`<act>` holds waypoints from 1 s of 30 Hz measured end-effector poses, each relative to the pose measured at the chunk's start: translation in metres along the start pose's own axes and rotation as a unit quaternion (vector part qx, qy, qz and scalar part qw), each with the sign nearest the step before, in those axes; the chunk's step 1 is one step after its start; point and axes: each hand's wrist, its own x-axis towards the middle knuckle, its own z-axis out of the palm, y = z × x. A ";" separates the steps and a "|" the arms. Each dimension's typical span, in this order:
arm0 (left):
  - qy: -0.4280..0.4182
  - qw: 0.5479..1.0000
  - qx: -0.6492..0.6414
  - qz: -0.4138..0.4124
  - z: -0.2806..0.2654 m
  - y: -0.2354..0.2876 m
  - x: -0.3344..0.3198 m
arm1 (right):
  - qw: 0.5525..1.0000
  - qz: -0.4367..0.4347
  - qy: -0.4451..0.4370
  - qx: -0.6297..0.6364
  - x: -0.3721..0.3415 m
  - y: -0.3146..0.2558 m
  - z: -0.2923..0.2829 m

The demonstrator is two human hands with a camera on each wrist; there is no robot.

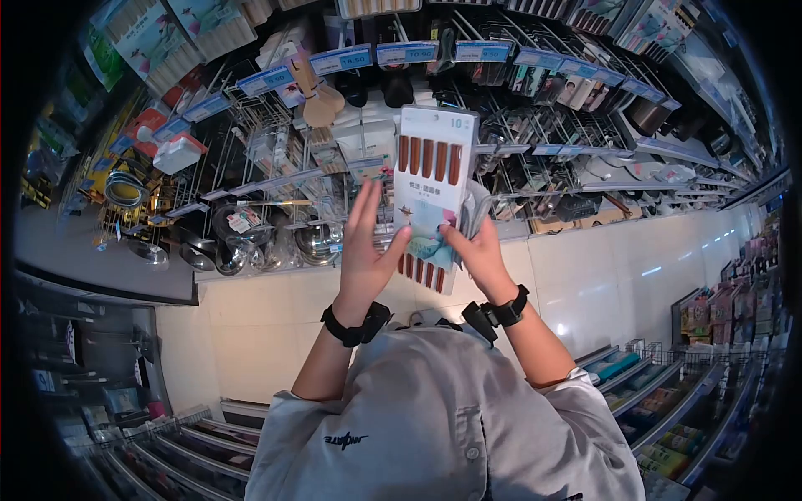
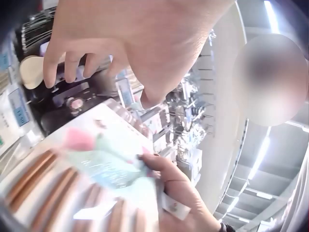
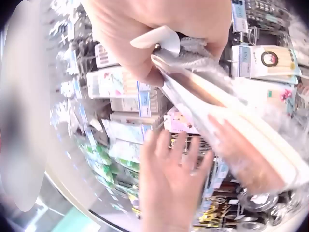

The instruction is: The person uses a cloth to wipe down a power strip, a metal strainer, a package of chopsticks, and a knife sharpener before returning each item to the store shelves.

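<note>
A flat white pack of brown chopsticks [image 1: 433,179] stands upright in front of the person, its printed card facing up toward the head view. The right hand [image 1: 482,255] grips its right edge, thumb on the printed front; a clear plastic-wrapped item [image 1: 474,209] is held behind it. In the right wrist view, the right hand [image 3: 164,34] pinches the pack and the crinkled plastic [image 3: 207,72] together. The left hand [image 1: 364,250] is beside the pack's left edge with fingers extended, holding nothing; whether its thumb touches the pack cannot be told.
Store racks with price labels [image 1: 407,53] curve across the front, hung with wooden spoons [image 1: 319,107], ladles and packaged utensils. Wrapped metal bowls [image 1: 317,242] hang low at the left. Pale floor tiles [image 1: 585,275] lie below, and more shelves [image 1: 660,401] stand behind the person.
</note>
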 end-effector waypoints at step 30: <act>-0.046 0.768 -0.592 -0.238 -0.029 0.014 0.005 | 0.770 -0.343 -0.203 -0.498 0.017 -0.127 0.010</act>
